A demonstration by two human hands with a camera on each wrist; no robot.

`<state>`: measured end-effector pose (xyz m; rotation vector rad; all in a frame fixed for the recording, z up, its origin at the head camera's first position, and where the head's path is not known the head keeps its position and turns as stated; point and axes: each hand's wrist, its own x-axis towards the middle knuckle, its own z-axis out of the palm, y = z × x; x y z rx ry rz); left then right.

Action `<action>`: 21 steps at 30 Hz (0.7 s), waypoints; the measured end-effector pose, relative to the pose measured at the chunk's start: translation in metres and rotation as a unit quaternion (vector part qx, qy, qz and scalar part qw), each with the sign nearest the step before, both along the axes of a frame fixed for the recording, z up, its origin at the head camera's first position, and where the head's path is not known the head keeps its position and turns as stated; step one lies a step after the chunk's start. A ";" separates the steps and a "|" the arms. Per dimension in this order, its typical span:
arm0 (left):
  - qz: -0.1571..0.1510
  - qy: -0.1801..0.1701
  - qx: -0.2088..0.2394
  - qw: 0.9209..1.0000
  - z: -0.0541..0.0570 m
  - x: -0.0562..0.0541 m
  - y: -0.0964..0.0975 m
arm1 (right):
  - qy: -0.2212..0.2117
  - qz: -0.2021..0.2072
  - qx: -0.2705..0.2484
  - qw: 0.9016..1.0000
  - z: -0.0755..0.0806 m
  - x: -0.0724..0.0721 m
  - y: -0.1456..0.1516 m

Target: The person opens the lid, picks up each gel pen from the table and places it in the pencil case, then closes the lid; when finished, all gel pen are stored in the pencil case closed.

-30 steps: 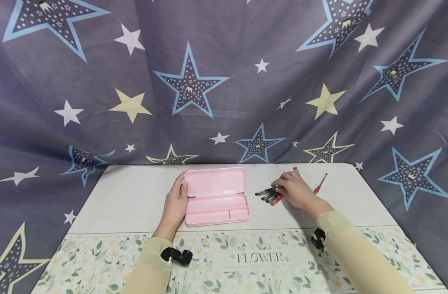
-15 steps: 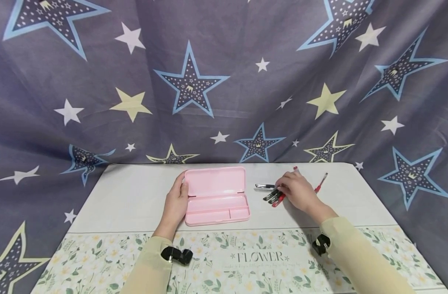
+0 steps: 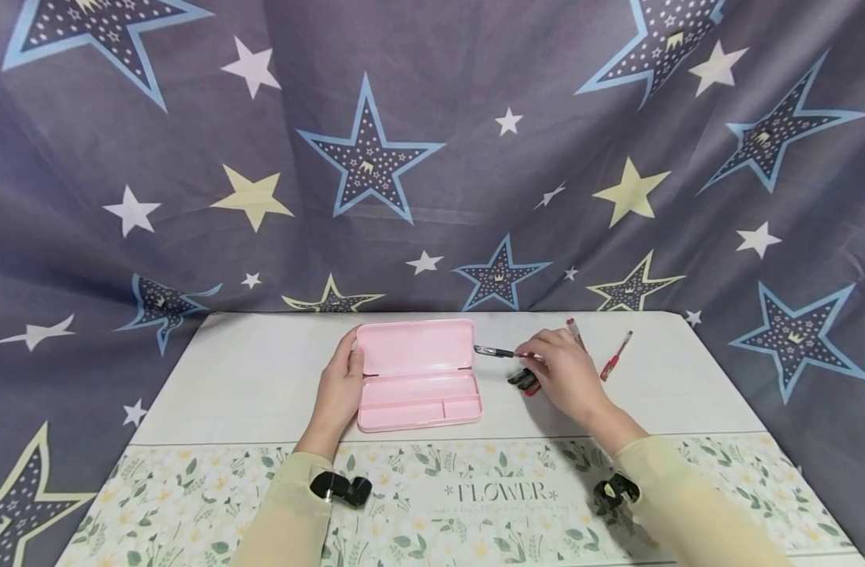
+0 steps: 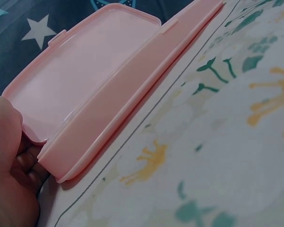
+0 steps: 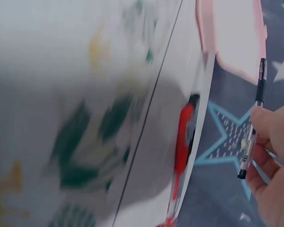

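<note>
A pink pencil case lies with its lid folded back on the white part of the table; no pens lie in its compartments. My left hand grips its left side, thumb at the hinge end and fingers behind, as the left wrist view shows. To the right of the case, my right hand pinches a black pen between thumb and fingers. In the right wrist view that pen is raised off the table. Below the right hand lies a bunch of black and red pens, partly hidden.
Farther right, a separate red pen lies at a slant. Another red pen end shows behind the right hand. A floral mat covers the table's near part, and a star-patterned curtain hangs behind.
The right hand has pulled one black pen from the bunch, lifted it and moved slightly left, bringing its tip near the case's lid. The left hand stays on the pencil case.
</note>
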<state>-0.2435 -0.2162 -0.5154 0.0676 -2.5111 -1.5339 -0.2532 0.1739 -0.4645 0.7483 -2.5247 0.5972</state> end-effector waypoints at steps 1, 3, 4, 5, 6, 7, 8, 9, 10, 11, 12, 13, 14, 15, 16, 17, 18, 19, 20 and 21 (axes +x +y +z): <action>0.000 -0.001 0.000 1.000 0.000 0.000 0.000 | 0.003 0.004 -0.001 1.000 0.001 0.002 -0.004; -0.002 -0.002 0.000 1.000 0.001 0.001 0.001 | 0.010 0.016 -0.005 1.000 0.001 0.005 -0.012; -0.002 -0.003 0.000 1.000 0.001 0.001 0.001 | 0.014 0.023 -0.007 1.000 0.001 0.006 -0.017; -0.001 -0.004 0.000 1.000 0.001 0.001 0.001 | 0.018 0.030 -0.009 0.999 0.000 0.008 -0.021; 0.000 -0.004 0.000 1.000 0.001 0.001 0.001 | 0.022 0.037 -0.010 0.999 -0.001 0.009 -0.026; 0.000 -0.004 0.000 1.000 0.002 0.001 0.001 | 0.025 0.044 -0.011 0.999 -0.002 0.009 -0.030; 0.001 -0.005 0.000 1.000 0.002 0.001 0.001 | 0.027 0.048 -0.012 0.998 -0.003 0.010 -0.035; 0.002 -0.005 0.001 1.000 0.002 0.001 0.001 | 0.026 0.052 -0.012 0.998 -0.004 0.011 -0.040; 0.003 -0.004 0.000 1.000 0.002 0.000 0.001 | 0.025 0.054 -0.011 0.998 -0.004 0.012 -0.044; 0.003 -0.004 0.000 1.000 0.002 0.000 0.001 | 0.022 0.054 -0.008 0.998 -0.005 0.012 -0.049; 0.004 -0.004 0.000 1.000 0.002 0.000 0.001 | 0.017 0.055 -0.006 0.998 -0.005 0.013 -0.053; 0.004 -0.003 0.000 1.000 0.002 0.000 0.001 | 0.013 0.054 -0.005 0.998 -0.006 0.014 -0.058; 0.004 -0.003 0.000 1.000 0.002 0.000 0.001 | 0.008 0.053 -0.002 0.999 -0.006 0.015 -0.062; 0.004 -0.002 -0.001 1.000 0.001 0.000 0.001 | 0.004 0.054 -0.001 0.999 -0.006 0.015 -0.066; 0.004 -0.002 0.000 1.000 0.001 0.000 0.001 | 0.002 0.054 0.000 0.999 -0.007 0.015 -0.070; 0.004 -0.001 0.000 1.000 0.001 0.000 0.001 | -0.001 0.054 0.000 0.999 -0.007 0.016 -0.073; 0.003 -0.001 0.001 1.000 0.001 0.000 0.001 | -0.004 0.055 0.000 0.998 -0.007 0.016 -0.077; 0.003 0.000 0.002 1.000 0.001 0.000 0.001 | -0.006 0.055 0.000 0.998 -0.008 0.016 -0.081; 0.004 0.000 0.002 1.000 0.000 0.000 0.001 | -0.009 0.056 0.000 0.998 -0.009 0.015 -0.084; 0.004 0.001 0.003 1.000 0.000 0.000 0.001 | -0.012 0.057 0.001 0.998 -0.010 0.015 -0.088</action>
